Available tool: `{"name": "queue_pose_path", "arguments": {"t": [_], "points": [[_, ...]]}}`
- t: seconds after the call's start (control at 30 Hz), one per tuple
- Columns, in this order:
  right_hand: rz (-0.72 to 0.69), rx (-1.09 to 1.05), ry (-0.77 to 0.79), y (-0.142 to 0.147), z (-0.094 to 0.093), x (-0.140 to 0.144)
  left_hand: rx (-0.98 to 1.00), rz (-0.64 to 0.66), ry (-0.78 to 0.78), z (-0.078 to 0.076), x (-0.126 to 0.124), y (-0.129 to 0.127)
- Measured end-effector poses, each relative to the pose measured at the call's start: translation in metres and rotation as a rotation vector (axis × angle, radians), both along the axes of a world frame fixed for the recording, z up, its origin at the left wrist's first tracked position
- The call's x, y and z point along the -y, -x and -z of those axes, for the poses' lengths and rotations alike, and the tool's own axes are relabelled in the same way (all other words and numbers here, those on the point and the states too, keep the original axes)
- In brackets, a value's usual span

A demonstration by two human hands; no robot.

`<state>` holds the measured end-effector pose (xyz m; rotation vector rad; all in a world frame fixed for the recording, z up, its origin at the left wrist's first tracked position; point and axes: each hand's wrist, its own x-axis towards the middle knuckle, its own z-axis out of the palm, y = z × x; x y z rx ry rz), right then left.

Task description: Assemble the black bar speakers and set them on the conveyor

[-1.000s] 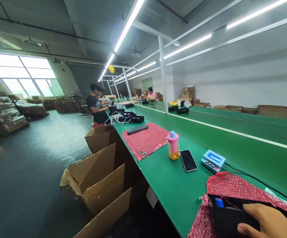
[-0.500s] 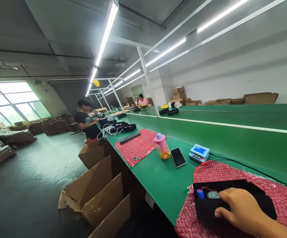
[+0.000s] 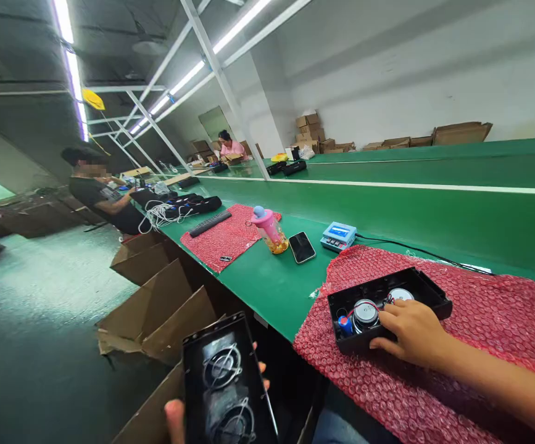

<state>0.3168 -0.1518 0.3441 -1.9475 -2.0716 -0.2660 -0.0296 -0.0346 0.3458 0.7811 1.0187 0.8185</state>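
Note:
My left hand (image 3: 174, 419) is closed round a black speaker panel (image 3: 195, 382) with two round silver grilles. It is held tilted beside the bench edge, low in the view; thumb and fingertips show at its sides, the palm is hidden behind it. On the red bubble wrap (image 3: 493, 327) lies an open black speaker housing (image 3: 373, 342). In it are two round silver speaker drivers (image 3: 366, 313), red wires and a blue cylindrical battery (image 3: 345, 325). My right hand (image 3: 413, 333) grips the housing's near wall, thumb outside and fingers inside by the drivers.
Beyond the housing stand a light blue tester (image 3: 339, 236) with a black cable, a phone (image 3: 302, 248) and a pink-lidded bottle (image 3: 271, 231). Another bubble wrap sheet holds a dark bar (image 3: 210, 224). Cardboard boxes (image 3: 156, 308) line the bench's left side. Two people work further along.
My left hand has come into view with the grilled panel. The view has turned right, and more of the housing's inside shows, both drivers included. My right hand stays at the housing.

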Motion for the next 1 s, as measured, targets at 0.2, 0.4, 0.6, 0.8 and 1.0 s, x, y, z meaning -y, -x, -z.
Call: {"name": "queue_pose_path", "arguments": {"t": [0.2, 0.4, 0.6, 0.8, 1.0], "points": [[-0.168, -0.056, -0.111, -0.008, 0.016, 0.022, 0.153, 0.289, 0.068, -0.027, 0.014, -0.075], [-0.198, -0.084, -0.163, -0.009, 0.016, 0.023, 0.359, 0.386, 0.005, -0.007, 0.022, -0.100], [-0.191, -0.064, -0.185, -0.007, 0.020, 0.026, 0.571, 0.440, -0.014, 0.000, 0.027, -0.112], [-0.200, -0.062, -0.181, -0.007, 0.022, 0.026, 0.473, 0.522, 0.018, -0.018, 0.033, -0.124], [-0.204, -0.050, -0.175, -0.008, 0.023, 0.026, 0.399, 0.495, 0.048, -0.031, 0.037, -0.131]]}}
